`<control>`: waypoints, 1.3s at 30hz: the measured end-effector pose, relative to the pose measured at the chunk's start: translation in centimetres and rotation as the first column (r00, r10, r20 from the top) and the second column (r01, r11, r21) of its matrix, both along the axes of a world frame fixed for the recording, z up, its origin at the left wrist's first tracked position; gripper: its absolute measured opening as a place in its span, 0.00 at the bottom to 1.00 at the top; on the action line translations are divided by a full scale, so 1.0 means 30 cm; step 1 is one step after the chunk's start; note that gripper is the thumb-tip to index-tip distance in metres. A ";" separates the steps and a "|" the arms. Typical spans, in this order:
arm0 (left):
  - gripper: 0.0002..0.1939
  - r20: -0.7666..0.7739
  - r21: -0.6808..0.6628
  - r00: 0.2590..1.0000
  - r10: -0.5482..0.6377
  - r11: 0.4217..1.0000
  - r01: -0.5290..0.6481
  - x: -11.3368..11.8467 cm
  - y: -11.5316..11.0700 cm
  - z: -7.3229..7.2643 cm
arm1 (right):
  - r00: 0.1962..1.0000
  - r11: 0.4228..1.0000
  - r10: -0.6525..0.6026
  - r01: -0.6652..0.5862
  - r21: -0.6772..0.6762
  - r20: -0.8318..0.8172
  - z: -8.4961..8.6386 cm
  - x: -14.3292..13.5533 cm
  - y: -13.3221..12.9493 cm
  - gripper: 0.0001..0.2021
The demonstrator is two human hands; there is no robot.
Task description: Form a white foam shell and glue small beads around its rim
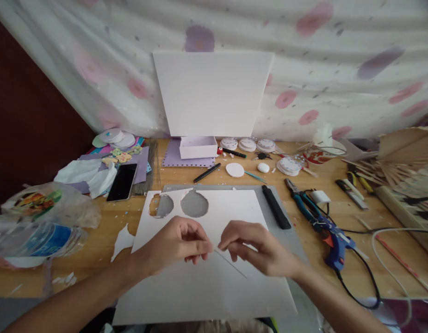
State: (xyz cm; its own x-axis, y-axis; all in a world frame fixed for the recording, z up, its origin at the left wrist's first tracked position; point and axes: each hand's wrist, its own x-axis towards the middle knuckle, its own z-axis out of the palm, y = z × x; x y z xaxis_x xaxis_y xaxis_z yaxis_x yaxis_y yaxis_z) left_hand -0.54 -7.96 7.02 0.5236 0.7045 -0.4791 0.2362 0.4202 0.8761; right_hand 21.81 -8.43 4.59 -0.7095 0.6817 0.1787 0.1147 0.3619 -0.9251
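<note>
White foam board (207, 277) lies flat on the counter (96, 249) right in front of me, over a grey cutting mat (286, 231), with two round holes (195, 203) already cut out along its far left edge. My left hand (175, 243) and my right hand (250, 245) meet just above the middle of the board, fingertips pinched together on a thin, pale sliver (231, 264) that slants down toward the near right. It is too fine for me to tell whether it is a thread, a wire or a strip. Both hands are closed on it from either end, which seems to keep it taut and clear of the surface.

A black craft knife (276, 206) rests on the mat just right of the board, within easy reach. Farther right lie blue-handled pliers (300, 203) and a blue glue gun (333, 243), its black cord looping toward me. A phone (122, 181) sits to the far left beside crumpled tissue (85, 175), and a white canvas (214, 92) leans upright against the curtain (338, 69), out of the way.
</note>
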 end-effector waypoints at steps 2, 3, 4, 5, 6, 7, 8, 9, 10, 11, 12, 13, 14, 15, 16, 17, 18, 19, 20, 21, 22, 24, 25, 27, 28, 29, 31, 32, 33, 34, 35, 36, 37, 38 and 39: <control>0.09 -0.055 0.092 0.998 -0.040 0.995 0.045 -0.004 0.005 0.021 | 0.998 0.973 0.021 -0.006 -0.232 0.061 0.025 -0.002 0.023 0.10; 0.09 -0.083 0.141 0.995 -0.055 0.988 0.067 -0.005 0.006 0.030 | 0.994 0.958 0.039 -0.009 -0.287 0.099 0.035 -0.005 0.033 0.10; 0.08 -0.110 0.192 0.992 -0.064 0.978 0.085 -0.004 0.006 0.037 | 0.989 0.950 0.059 -0.014 -0.311 0.137 0.042 -0.007 0.041 0.11; 0.08 -0.137 0.244 0.988 -0.066 0.965 0.099 -0.002 0.004 0.043 | 0.982 0.950 0.076 -0.018 -0.313 0.175 0.048 -0.010 0.047 0.11; 0.07 -0.162 0.291 0.985 -0.065 0.950 0.111 0.001 0.001 0.047 | 0.974 0.954 0.088 -0.021 -0.300 0.210 0.053 -0.012 0.052 0.11; 0.06 -0.183 0.329 0.981 -0.059 0.937 0.117 0.005 -0.002 0.050 | 0.966 0.961 0.092 -0.024 -0.274 0.241 0.057 -0.014 0.055 0.11; 0.06 -0.198 0.352 0.979 -0.049 0.928 0.118 0.009 -0.006 0.050 | 0.959 0.971 0.092 -0.028 -0.236 0.268 0.062 -0.015 0.056 0.11; 0.06 -0.206 0.358 0.978 -0.040 0.927 0.113 0.013 -0.010 0.049 | 0.953 0.982 0.088 -0.033 -0.188 0.290 0.066 -0.016 0.056 0.10; 0.06 -0.204 0.346 0.978 -0.031 0.933 0.102 0.017 -0.014 0.046 | 0.948 0.990 0.079 -0.040 -0.132 0.307 0.070 -0.018 0.053 0.09; 0.06 -0.195 0.318 0.981 -0.022 0.944 0.085 0.020 -0.017 0.041 | 0.945 0.996 0.067 -0.046 -0.073 0.321 0.072 -0.019 0.048 0.08; 0.07 -0.180 0.281 0.984 -0.014 0.958 0.065 0.023 -0.019 0.032 | 0.942 0.999 0.048 -0.048 -0.008 0.333 0.072 -0.021 0.042 0.07; 0.07 -0.162 0.238 0.987 -0.004 0.970 0.043 0.025 -0.021 0.021 | 0.938 0.997 0.020 -0.046 0.067 0.345 0.067 -0.023 0.033 0.05; 0.08 -0.140 0.196 0.990 0.012 0.980 0.015 0.027 -0.022 0.008 | 0.933 0.986 -0.024 -0.037 0.161 0.360 0.059 -0.027 0.024 0.04; 0.09 -0.113 0.158 0.993 0.039 0.987 -0.021 0.028 -0.022 -0.008 | 0.924 0.960 -0.084 -0.025 0.279 0.372 0.044 -0.031 0.015 0.04; 0.10 -0.082 0.124 0.994 0.075 0.990 -0.064 0.030 -0.022 -0.025 | 0.913 0.908 -0.161 -0.012 0.418 0.376 0.026 -0.037 0.005 0.06; 0.11 -0.046 0.091 0.992 0.117 0.989 -0.113 0.032 -0.022 -0.042 | 0.898 0.826 -0.246 -0.003 0.564 0.365 0.003 -0.043 -0.003 0.08; 0.12 -0.007 0.053 0.986 0.167 0.985 -0.166 0.034 -0.022 -0.058 | 0.884 0.720 -0.325 0.001 0.693 0.336 -0.021 -0.049 -0.010 0.10; 0.13 0.028 0.009 0.976 0.218 0.976 -0.218 0.037 -0.022 -0.072 | 0.875 0.613 -0.386 0.006 0.790 0.293 -0.044 -0.054 -0.015 0.11; 0.14 0.054 -0.037 0.964 0.260 0.965 -0.258 0.038 -0.022 -0.083 | 0.871 0.529 -0.422 0.014 0.848 0.249 -0.065 -0.057 -0.019 0.12; 0.14 0.069 -0.071 0.956 0.284 0.958 -0.279 0.039 -0.022 -0.091 | 0.875 0.485 -0.436 0.032 0.874 0.210 -0.079 -0.058 -0.022 0.12; 0.15 0.075 -0.082 0.955 0.288 0.956 -0.282 0.037 -0.022 -0.094 | 0.883 0.493 -0.431 0.057 0.868 0.187 -0.087 -0.056 -0.024 0.11; 0.15 0.065 -0.029 0.970 0.236 0.972 -0.235 0.027 -0.019 -0.088 | 0.906 0.647 -0.384 0.127 0.752 0.178 -0.081 -0.038 -0.026 0.08; 0.14 0.049 0.027 0.981 0.187 0.982 -0.189 0.018 -0.016 -0.080 | 0.920 0.761 -0.349 0.167 0.626 0.179 -0.071 -0.024 -0.025 0.07; 0.12 0.005 0.157 0.995 0.100 0.983 -0.099 -0.003 -0.008 -0.059 | 0.951 0.949 -0.262 0.224 0.221 0.161 -0.047 0.013 -0.017 0.08; 0.11 -0.019 0.226 0.998 0.065 0.972 -0.059 -0.014 -0.004 -0.047 | 0.967 0.975 -0.216 0.222 -0.029 0.131 -0.039 0.033 -0.009 0.10; 0.10 -0.038 0.308 0.999 0.032 0.951 -0.018 -0.023 0.001 -0.036 | 0.981 0.944 -0.177 0.194 -0.265 0.084 -0.038 0.050 0.002 0.12; 0.09 -0.060 0.492 0.997 -0.049 0.868 0.072 -0.035 0.008 -0.016 | 0.994 0.785 -0.108 0.074 -0.615 -0.019 -0.052 0.073 0.031 0.15; 0.08 -0.068 0.577 0.992 -0.108 0.807 0.127 -0.037 0.011 -0.007 | 0.995 0.699 -0.068 0.001 -0.715 -0.066 -0.066 0.076 0.046 0.16; 0.07 -0.079 0.649 0.981 -0.176 0.738 0.185 -0.035 0.014 0.001 | 0.994 0.626 -0.020 -0.068 -0.777 -0.103 -0.081 0.075 0.061 0.16; 0.07 -0.098 0.705 0.963 -0.250 0.665 0.245 -0.032 0.016 0.010 | 0.990 0.561 0.041 -0.132 -0.817 -0.132 -0.095 0.068 0.073 0.17; 0.07 -0.129 0.746 0.938 -0.320 0.592 0.305 -0.027 0.017 0.018 | 0.981 0.502 0.111 -0.195 -0.843 -0.160 -0.106 0.057 0.083 0.19; 0.08 -0.174 0.775 0.910 -0.377 0.517 0.362 -0.022 0.019 0.027 | 0.965 0.446 0.180 -0.252 -0.859 -0.190 -0.112 0.043 0.090 0.20; 0.10 -0.227 0.797 0.881 -0.416 0.440 0.413 -0.018 0.021 0.035 | 0.945 0.395 0.241 -0.303 -0.867 -0.221 -0.113 0.028 0.094 0.21; 0.11 -0.281 0.810 0.855 -0.437 0.369 0.455 -0.014 0.024 0.043 | 0.927 0.355 0.280 -0.341 -0.870 -0.249 -0.109 0.014 0.096 0.21; 0.12 -0.331 0.815 0.833 -0.444 0.310 0.489 -0.012 0.027 0.050 | 0.915 0.331 0.301 -0.365 -0.870 -0.269 -0.102 0.001 0.096 0.20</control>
